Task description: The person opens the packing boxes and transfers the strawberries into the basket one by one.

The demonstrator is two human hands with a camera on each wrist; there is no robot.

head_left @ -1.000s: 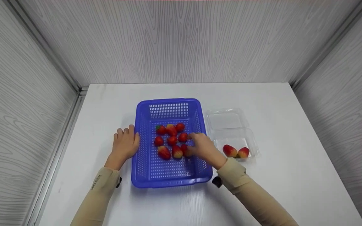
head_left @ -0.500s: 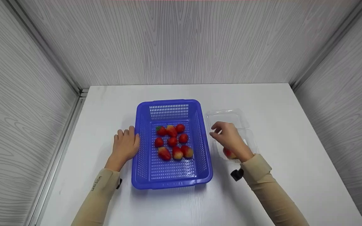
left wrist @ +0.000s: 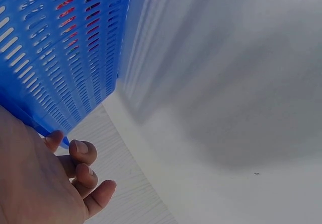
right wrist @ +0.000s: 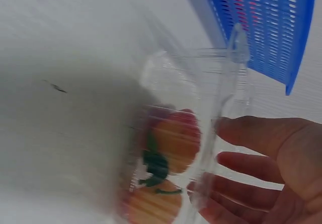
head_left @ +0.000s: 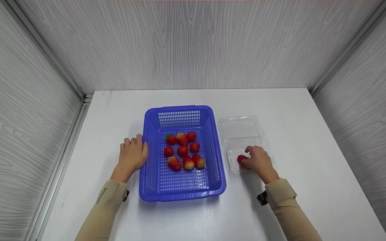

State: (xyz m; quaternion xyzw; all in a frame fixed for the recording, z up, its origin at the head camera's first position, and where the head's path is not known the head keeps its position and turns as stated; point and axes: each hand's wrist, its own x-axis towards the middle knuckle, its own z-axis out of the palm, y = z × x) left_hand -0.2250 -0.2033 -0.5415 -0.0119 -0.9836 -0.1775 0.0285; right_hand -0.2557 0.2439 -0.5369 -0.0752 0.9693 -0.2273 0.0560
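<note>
A blue perforated basket (head_left: 183, 195) stands on the table with several red strawberries (head_left: 183, 150) on its floor. My left hand (head_left: 132, 155) holds the basket's left rim, thumb at the edge and fingers curled on the outer side. To the right lies a clear plastic clamshell box (head_left: 241, 129), lid folded back. My right hand (head_left: 260, 162) is over its front half, thumb against a strawberry (head_left: 242, 160). The right wrist view shows two strawberries (right wrist: 176, 141) inside the box, one with green leaves. Nothing shows between the right thumb and fingers; the hand covers part of the fruit in the head view.
The white table (head_left: 313, 184) is bounded by a wood-grain panel (head_left: 193, 47) at the back and similar panels at both sides. The basket's right wall rises close beside the clamshell box.
My right hand has left the basket and moved right, then lowered over the box's front half. The strawberries in the basket stay put. My left hand keeps its place on the rim.
</note>
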